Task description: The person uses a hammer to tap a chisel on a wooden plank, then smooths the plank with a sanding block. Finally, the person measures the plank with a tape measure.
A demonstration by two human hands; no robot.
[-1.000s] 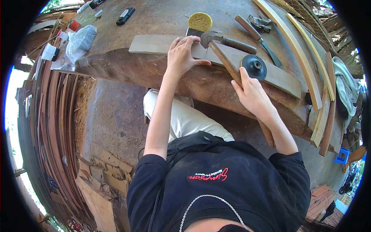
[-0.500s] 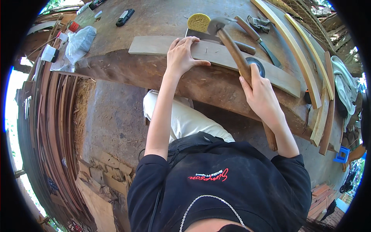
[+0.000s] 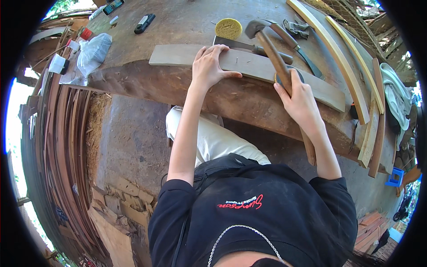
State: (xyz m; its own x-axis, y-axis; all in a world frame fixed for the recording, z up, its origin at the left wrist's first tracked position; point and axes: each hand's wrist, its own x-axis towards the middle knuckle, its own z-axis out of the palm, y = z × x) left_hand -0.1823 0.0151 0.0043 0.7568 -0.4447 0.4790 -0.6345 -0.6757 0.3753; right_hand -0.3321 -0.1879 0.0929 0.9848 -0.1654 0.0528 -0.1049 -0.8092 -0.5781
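Observation:
My left hand grips a long pale wooden board at the near edge of the bench, fingers over its top and thumb along its near side. A thin nail stands up from the board just right of that hand. My right hand is closed round the wooden handle of a hammer. In the picture, the raised hammer head lies beyond the board, apart from the nail. Partly hidden behind my right hand is a round object. A flat-bladed tool with a dark handle lies behind the board.
On the workbench are a round yellow pad, a curved-blade knife, a dark cloth, a dark handheld device and a plastic bag. Long wooden strips lie at right; stacked planks stand at left.
The hammer head has shifted slightly to the right, and my right hand has risen a little with it. My left hand keeps its place on the board.

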